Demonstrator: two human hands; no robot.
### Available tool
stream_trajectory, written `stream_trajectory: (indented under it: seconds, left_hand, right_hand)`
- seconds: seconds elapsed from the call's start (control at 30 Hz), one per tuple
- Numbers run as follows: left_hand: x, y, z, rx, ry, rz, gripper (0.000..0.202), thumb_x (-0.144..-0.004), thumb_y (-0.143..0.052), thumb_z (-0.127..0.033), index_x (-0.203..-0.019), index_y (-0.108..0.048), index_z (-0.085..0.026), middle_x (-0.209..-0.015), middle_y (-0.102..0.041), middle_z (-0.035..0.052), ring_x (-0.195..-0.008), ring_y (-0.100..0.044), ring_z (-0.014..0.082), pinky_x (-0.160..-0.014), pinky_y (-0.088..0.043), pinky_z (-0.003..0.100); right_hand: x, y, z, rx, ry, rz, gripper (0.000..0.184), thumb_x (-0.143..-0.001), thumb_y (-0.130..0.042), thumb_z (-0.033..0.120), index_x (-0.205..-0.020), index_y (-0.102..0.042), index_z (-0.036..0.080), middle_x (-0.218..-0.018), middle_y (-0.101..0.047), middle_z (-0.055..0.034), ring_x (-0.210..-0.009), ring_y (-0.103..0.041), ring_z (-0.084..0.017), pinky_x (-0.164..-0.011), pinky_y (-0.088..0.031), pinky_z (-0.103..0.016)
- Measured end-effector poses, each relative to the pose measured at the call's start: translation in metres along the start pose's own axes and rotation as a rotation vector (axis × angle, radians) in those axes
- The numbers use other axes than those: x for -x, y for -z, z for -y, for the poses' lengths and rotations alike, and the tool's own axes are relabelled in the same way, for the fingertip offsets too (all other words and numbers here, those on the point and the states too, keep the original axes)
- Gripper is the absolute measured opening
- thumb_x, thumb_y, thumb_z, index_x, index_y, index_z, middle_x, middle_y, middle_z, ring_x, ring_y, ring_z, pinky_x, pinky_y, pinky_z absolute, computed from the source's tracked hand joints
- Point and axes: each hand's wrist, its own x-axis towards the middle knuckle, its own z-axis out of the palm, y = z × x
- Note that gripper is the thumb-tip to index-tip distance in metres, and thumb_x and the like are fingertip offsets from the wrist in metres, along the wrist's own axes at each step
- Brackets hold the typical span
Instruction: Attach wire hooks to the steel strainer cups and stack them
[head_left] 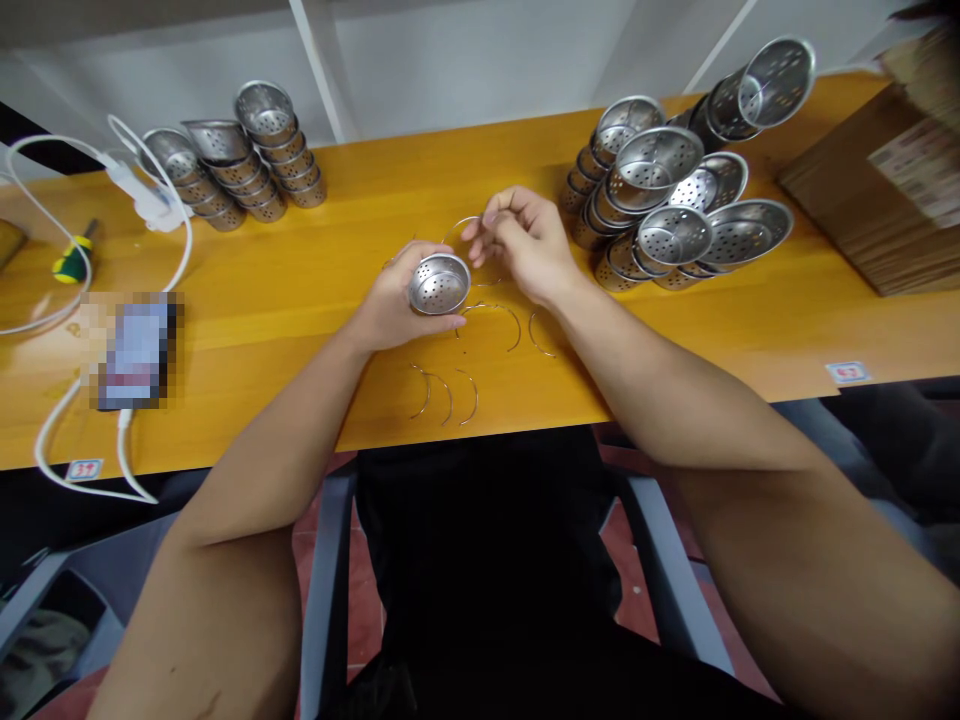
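My left hand (397, 300) is wrapped round a small perforated metal cup (440, 286), its open mouth tilted toward me. Just right of the cup, my right hand (525, 240) is closed in a pinch on a thin curved wire (454, 226), which arcs out from the fingertips toward the cup. Several more curved wires lie loose on the table: one bent piece (517, 325) below my right hand, another piece (553, 348) beside it, and a small group (474, 395) nearer the front edge.
Nested stacks of perforated cups (675, 235) stand at the right, and more stacks (270, 125) at the back left. A cardboard box (862, 190) sits far right. On the left are a phone (139, 350), a white cable (45, 440) and a screwdriver (71, 262).
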Motion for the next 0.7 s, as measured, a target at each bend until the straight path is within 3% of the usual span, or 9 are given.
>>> stream_trajectory:
  seconds: [0.13,0.23,0.33,0.47,0.57,0.7]
  left_hand:
    - [0.001,0.001,0.006,-0.047,-0.065,0.033,0.093,-0.085,-0.121,-0.064,-0.160,-0.076,-0.032,-0.162,-0.087,0.0144,-0.154,-0.085,0.0430,-0.140,-0.069,0.064]
    - [0.001,0.001,0.007,-0.113,-0.069,0.066,0.093,-0.082,-0.122,-0.055,-0.160,-0.076,-0.032,-0.162,-0.087,0.0144,-0.154,-0.085,0.0446,-0.138,-0.069,0.065]
    - [0.002,0.001,0.006,-0.137,-0.055,0.090,0.093,-0.079,-0.123,-0.050,-0.158,-0.077,-0.032,-0.160,-0.088,0.0129,-0.151,-0.086,0.0441,-0.134,-0.070,0.062]
    - [0.003,0.002,0.005,-0.105,-0.040,0.093,0.087,-0.084,-0.120,-0.054,-0.157,-0.077,-0.032,-0.154,-0.089,0.0112,-0.144,-0.086,0.0412,-0.129,-0.070,0.059]
    - [0.000,0.002,0.014,-0.048,-0.084,0.038,0.093,-0.085,-0.121,-0.067,-0.158,-0.075,-0.031,-0.157,-0.086,0.0146,-0.149,-0.084,0.0424,-0.134,-0.069,0.062]
    - [-0.005,0.001,0.045,-0.024,-0.117,-0.100,0.120,-0.074,-0.124,-0.086,-0.166,-0.068,-0.032,-0.164,-0.076,0.0167,-0.162,-0.076,0.0465,-0.145,-0.063,0.067]
  right_hand:
    - [0.008,0.009,0.002,0.360,0.183,-0.022,0.067,-0.126,-0.066,0.078,-0.176,-0.072,0.035,-0.168,-0.081,-0.0211,-0.155,-0.077,-0.049,-0.130,-0.068,-0.073]
    - [0.012,0.016,0.004,0.456,0.249,0.081,0.053,-0.129,-0.062,0.066,-0.172,-0.080,0.039,-0.171,-0.080,-0.0182,-0.166,-0.069,-0.051,-0.140,-0.059,-0.078]
    - [0.013,0.018,0.007,0.462,0.242,0.220,0.047,-0.130,-0.062,0.064,-0.159,-0.088,0.037,-0.156,-0.086,-0.0177,-0.150,-0.077,-0.050,-0.133,-0.062,-0.075]
    - [0.013,0.018,0.007,0.476,0.218,0.288,0.042,-0.129,-0.068,0.060,-0.151,-0.090,0.032,-0.147,-0.087,-0.0185,-0.137,-0.081,-0.047,-0.127,-0.064,-0.066]
    - [0.010,0.016,-0.006,0.439,0.233,0.224,0.033,-0.128,-0.074,0.058,-0.139,-0.089,0.030,-0.136,-0.087,-0.0179,-0.127,-0.082,-0.043,-0.122,-0.067,-0.062]
    - [-0.003,0.013,-0.041,0.226,0.236,0.027,0.027,-0.120,-0.088,0.055,-0.123,-0.082,0.028,-0.099,-0.078,-0.0080,-0.092,-0.076,-0.032,-0.100,-0.074,-0.055]
